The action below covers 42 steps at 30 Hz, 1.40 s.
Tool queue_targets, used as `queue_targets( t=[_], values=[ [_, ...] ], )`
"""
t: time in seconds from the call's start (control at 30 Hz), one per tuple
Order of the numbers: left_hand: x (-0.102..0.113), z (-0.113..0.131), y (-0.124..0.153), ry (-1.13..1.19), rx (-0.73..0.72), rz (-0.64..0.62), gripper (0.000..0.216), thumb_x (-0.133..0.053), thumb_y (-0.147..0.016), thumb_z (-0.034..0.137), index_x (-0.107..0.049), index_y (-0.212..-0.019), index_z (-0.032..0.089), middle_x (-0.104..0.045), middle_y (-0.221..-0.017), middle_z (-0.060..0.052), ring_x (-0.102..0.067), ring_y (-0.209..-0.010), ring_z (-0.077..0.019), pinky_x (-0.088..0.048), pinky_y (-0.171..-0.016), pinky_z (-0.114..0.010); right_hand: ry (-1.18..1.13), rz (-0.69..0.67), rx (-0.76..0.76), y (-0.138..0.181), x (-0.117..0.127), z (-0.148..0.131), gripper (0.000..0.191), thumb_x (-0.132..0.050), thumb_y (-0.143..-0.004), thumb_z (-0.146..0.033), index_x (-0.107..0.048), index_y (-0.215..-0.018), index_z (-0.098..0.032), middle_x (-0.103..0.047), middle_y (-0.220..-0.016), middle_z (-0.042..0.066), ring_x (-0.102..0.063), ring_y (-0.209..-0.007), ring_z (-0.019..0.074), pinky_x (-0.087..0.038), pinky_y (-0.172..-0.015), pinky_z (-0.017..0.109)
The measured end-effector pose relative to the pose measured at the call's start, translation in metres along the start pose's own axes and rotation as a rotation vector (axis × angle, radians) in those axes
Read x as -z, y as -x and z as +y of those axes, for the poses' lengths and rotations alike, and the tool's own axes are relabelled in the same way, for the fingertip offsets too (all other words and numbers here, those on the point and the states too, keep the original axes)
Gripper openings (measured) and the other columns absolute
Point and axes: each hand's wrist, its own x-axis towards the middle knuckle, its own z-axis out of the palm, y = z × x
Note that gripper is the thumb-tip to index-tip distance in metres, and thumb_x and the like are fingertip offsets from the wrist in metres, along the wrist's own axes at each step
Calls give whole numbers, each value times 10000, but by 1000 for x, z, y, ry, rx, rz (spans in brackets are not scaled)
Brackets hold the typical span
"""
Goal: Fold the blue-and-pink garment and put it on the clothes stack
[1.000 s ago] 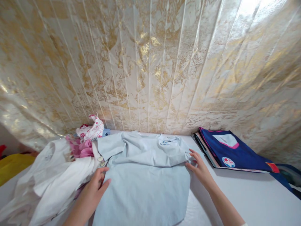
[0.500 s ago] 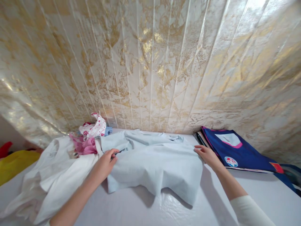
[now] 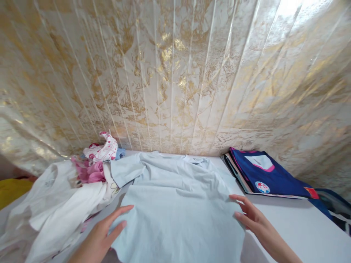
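Observation:
A pale blue t-shirt (image 3: 175, 208) lies spread on the white table (image 3: 296, 226), its collar toward the wall. My left hand (image 3: 106, 230) rests open at the shirt's left edge, fingers stretched out flat. At the shirt's right edge my right hand (image 3: 249, 213) is also open, fingertips touching the fabric. Neither hand grips anything.
A heap of white and pink clothes (image 3: 68, 193) lies to the left of the shirt. A stack of folded clothes topped by a navy garment (image 3: 268, 175) sits at the right against the gold-patterned wall (image 3: 175, 73). Something yellow (image 3: 12, 190) shows at the far left.
Both hands let go of the shirt's upper corners and drew back toward me. The shirt, bunched half a second ago, now lies flat and spread toward the front.

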Motion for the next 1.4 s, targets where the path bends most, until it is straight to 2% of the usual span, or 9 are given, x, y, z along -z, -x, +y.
queue_targets(
  t=[0.13,0.3,0.43,0.5,0.6,0.87,1.07,1.27,1.4],
  values=[
    [24,16,-21,15,48,93,394,-534,-743,561,-693,-968,280,-702,-1055,-22,-636,-1026,-303,-533,-833,-357,69,86,-20,-30,3,-2,386,-592,-748,-543,-626,-995,-248,-653,-822,4,-614,-707,205,-491,-649,313],
    [15,15,-33,126,176,-11,519,-511,-778,573,-587,-1146,214,-692,-970,-71,-681,-808,-255,-554,-575,-296,433,211,118,-69,0,12,298,-543,-683,-441,-647,-817,-196,-632,-828,65,-613,-767,254,-488,-748,403],
    [2,7,-11,64,-67,48,463,-569,-793,468,-573,-1197,242,-583,-1266,-93,-658,-978,-258,-572,-731,-314,539,259,335,-41,-7,23,306,-478,-815,-413,-619,-1011,-224,-560,-1153,107,-577,-997,257,-474,-849,407],
    [2,4,1,-16,-188,58,392,-589,-789,392,-612,-1165,287,-508,-1370,-56,-578,-1151,-273,-567,-775,-289,604,162,405,-16,-8,26,243,-473,-868,-385,-608,-1023,-255,-562,-1154,86,-542,-1082,245,-454,-910,394],
    [2,1,9,-85,-275,37,333,-575,-797,333,-644,-1121,304,-548,-1329,-41,-571,-1166,-264,-570,-776,-275,673,-41,414,11,-9,30,186,-521,-874,-368,-615,-1004,-274,-583,-1124,66,-538,-1095,234,-452,-945,374],
    [-8,0,6,-55,-218,215,321,-509,-782,289,-609,-1083,237,-637,-1166,-69,-606,-1081,-252,-545,-828,-333,699,-20,472,7,-11,43,231,-477,-897,-410,-659,-881,-267,-649,-989,57,-612,-938,214,-489,-866,325],
    [-3,7,17,-54,-175,221,283,-496,-816,306,-628,-1054,228,-641,-1149,-67,-619,-1028,-239,-529,-821,-329,608,141,325,-1,-6,51,336,-471,-875,-543,-643,-883,-255,-661,-746,9,-567,-592,148,-481,-588,223],
    [-6,12,13,-52,-132,221,266,-494,-823,351,-628,-1016,227,-652,-1103,-63,-625,-990,-235,-525,-799,-325,644,-64,395,0,-4,49,220,-475,-874,-404,-640,-885,-258,-656,-814,24,-628,-691,156,-501,-624,214],
    [-11,8,4,-57,-158,267,267,-467,-699,252,-628,-911,228,-674,-951,-41,-641,-875,-222,-527,-740,-311,731,0,362,2,-3,45,194,-445,-862,-377,-600,-822,-267,-653,-800,14,-631,-654,153,-497,-613,224]
  ],
)
